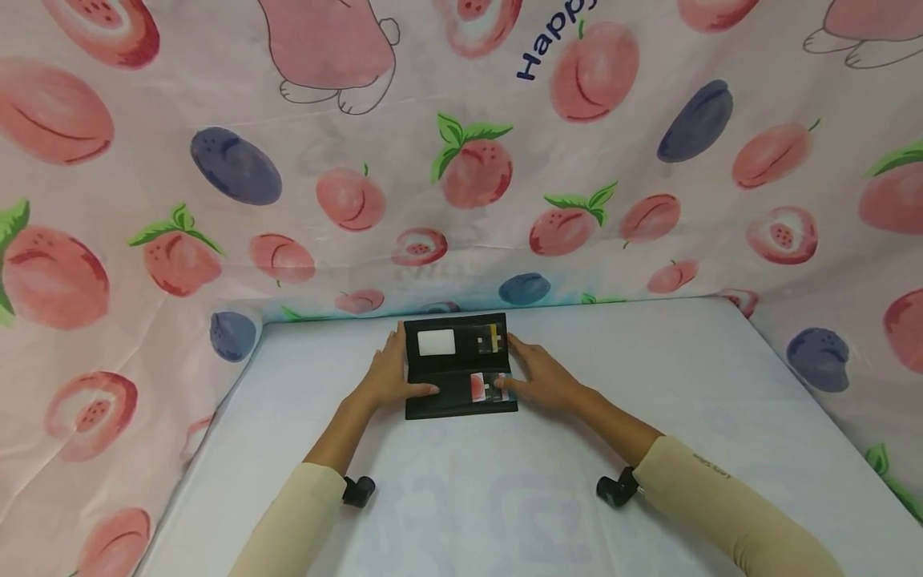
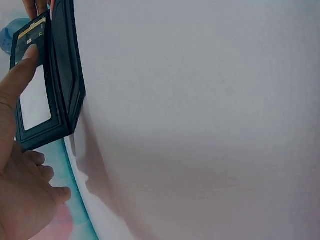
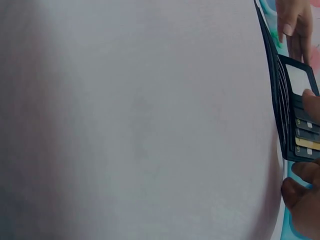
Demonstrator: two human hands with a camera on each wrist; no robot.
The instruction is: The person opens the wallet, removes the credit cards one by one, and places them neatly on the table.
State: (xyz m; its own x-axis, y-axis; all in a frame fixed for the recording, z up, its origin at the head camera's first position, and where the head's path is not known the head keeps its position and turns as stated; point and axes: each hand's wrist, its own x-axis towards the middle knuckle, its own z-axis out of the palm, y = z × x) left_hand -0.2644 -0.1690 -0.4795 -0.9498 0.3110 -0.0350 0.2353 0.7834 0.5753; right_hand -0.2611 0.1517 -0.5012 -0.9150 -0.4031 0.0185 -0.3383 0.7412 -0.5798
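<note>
A black wallet (image 1: pixel 454 393) lies spread open between both hands at the back of the white table. Its upper panel has a white window (image 1: pixel 436 342) and a slot side with dark and yellow cards (image 1: pixel 493 339); more cards (image 1: pixel 478 388) show on the lower panel. My left hand (image 1: pixel 389 373) holds the left edge, thumb over the lower panel, fingers along the side. At the opposite edge my right hand (image 1: pixel 544 377) grips, its thumb on the lower cards. In the right wrist view several cards (image 3: pixel 306 134) sit stacked in slots beside the right thumb (image 3: pixel 311 104).
A white-covered table (image 1: pixel 461 497) stretches in front of the wallet. Behind and at the sides hangs a pink cloth (image 1: pixel 404 144) printed with fruit. A small black device (image 1: pixel 358 491) is on the left wrist, another black device (image 1: pixel 617 487) on the right.
</note>
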